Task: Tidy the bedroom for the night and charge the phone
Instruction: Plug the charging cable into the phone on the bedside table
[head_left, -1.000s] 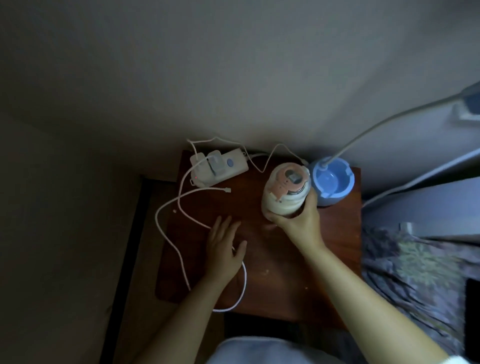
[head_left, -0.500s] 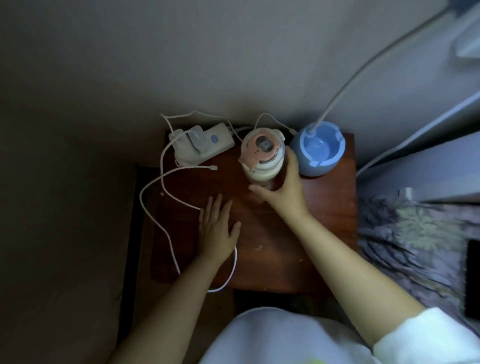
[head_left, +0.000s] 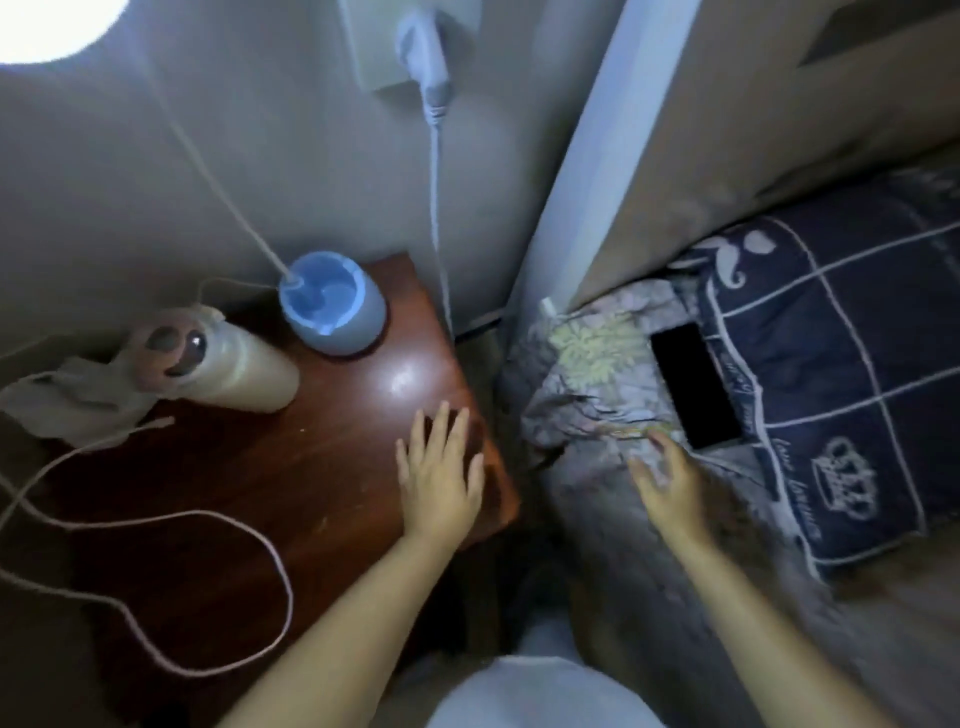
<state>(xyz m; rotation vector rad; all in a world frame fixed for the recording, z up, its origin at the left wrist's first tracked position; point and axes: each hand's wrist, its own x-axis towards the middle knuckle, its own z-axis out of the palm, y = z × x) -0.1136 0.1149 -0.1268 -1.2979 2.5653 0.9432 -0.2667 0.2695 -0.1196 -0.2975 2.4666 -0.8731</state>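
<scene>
My left hand (head_left: 441, 483) lies flat, fingers straight, on the nightstand (head_left: 322, 467) near its right edge; my right hand (head_left: 667, 480), fingers spread and holding nothing, hovers over the bed just beside the phone (head_left: 696, 384), which lies screen-up against the pillow (head_left: 852, 374)

Bedroom: bed (head_left: 649, 545), pillow (head_left: 841, 364), nightstand (head_left: 311, 467)

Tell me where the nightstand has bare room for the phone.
Bare wood lies on the nightstand between the bottle, the blue cup and the left hand. The left side is crowded with cable loops. The phone lies on the bed.
</scene>
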